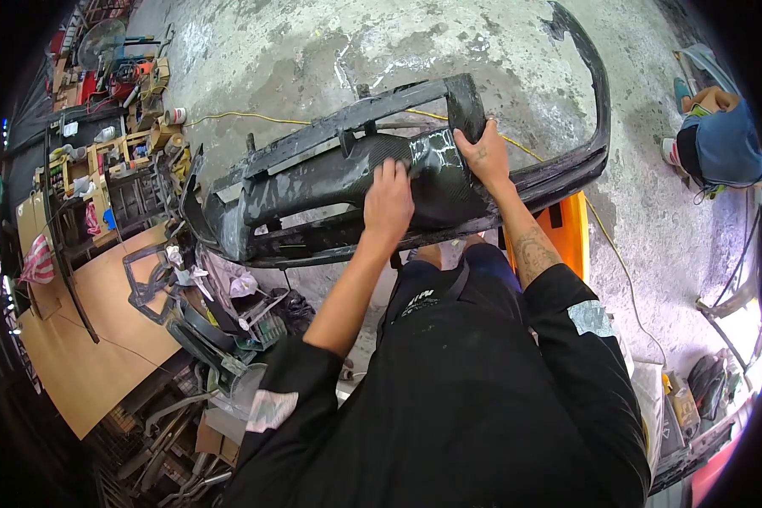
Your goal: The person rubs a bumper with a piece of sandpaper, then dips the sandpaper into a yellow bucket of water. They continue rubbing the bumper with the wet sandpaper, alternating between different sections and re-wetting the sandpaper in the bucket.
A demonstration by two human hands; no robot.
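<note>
A black car bumper (313,190) with a woven carbon pattern and pale scuffs lies across the view in front of me. My left hand (389,201) rests on its middle section, fingers bent and pressed together against the dark surface; whatever they may hold is too small to make out. To the right, my right hand (484,157) grips the bumper's raised frame near a glossy patch, with the thumb on the near side. The bumper's right end curves up and away in a long arm.
An orange object (574,233) stands below the bumper at right. A yellow cable (620,254) crosses the concrete floor (271,59). Cluttered shelves and a wooden board (102,322) are at left. Another person (724,144) is at the far right.
</note>
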